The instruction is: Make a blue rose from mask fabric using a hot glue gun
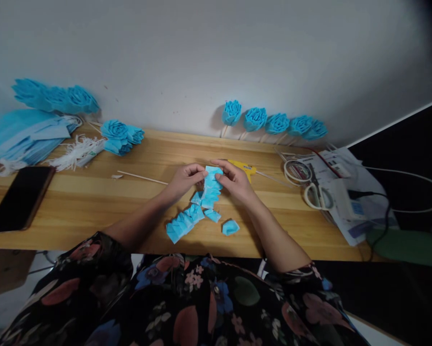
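Observation:
Between my two hands is a pleated blue strip (212,185), its zigzag folds hanging down toward the table. My left hand (187,180) pinches its upper left edge, and my right hand (236,181) pinches the upper right. Below it a second pleated blue strip (183,223) lies slantwise on the wood. Two small folded blue pieces, one near the strip (212,215) and one farther right (231,227), rest beside it. A yellow glue gun (243,168) lies just behind my right hand, partly hidden. Near my left hand is a thin wooden stick (142,178).
Blue flowers on sticks (277,124) lean along the wall; more blue flowers (117,134) lie at left. A stack of blue face masks (31,134), white cords (79,153) and a phone (21,197) are left. White-handled scissors (317,197), papers (346,226) and a power strip (348,199) are right.

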### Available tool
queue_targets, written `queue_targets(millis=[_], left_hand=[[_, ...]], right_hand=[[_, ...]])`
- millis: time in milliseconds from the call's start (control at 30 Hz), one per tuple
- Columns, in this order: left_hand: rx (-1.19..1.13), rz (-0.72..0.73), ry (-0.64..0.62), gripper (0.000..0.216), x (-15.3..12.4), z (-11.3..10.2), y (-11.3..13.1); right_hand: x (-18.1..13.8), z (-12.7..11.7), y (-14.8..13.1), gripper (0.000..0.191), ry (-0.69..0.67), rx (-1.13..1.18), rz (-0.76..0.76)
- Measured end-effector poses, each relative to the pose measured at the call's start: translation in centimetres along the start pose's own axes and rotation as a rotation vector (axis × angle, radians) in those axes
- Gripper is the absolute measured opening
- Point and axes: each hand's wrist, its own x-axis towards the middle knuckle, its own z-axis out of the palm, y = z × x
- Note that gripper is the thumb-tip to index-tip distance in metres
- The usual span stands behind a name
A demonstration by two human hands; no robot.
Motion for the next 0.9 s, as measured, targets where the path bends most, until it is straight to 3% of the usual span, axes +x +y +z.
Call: queue_targets(millis=[233, 600, 900], left_hand=[[-0.024, -0.001, -0.02, 0.039, 0.06, 0.17, 0.06], [0.026, 0.018, -0.061, 0.032, -0.03, 0.14, -0.11], [0.024, 0.02, 0.028, 0.024, 0.03, -0.03, 0.12]], right_hand=[[-0.05, -0.04, 0.1, 0.049, 0.003, 0.002, 0.006], [0.12, 0.06, 0.12, 0.052, 0.022, 0.022, 0.02], [0.25, -0.36, 0.03, 0.048, 0.151, 0.08, 0.062]])
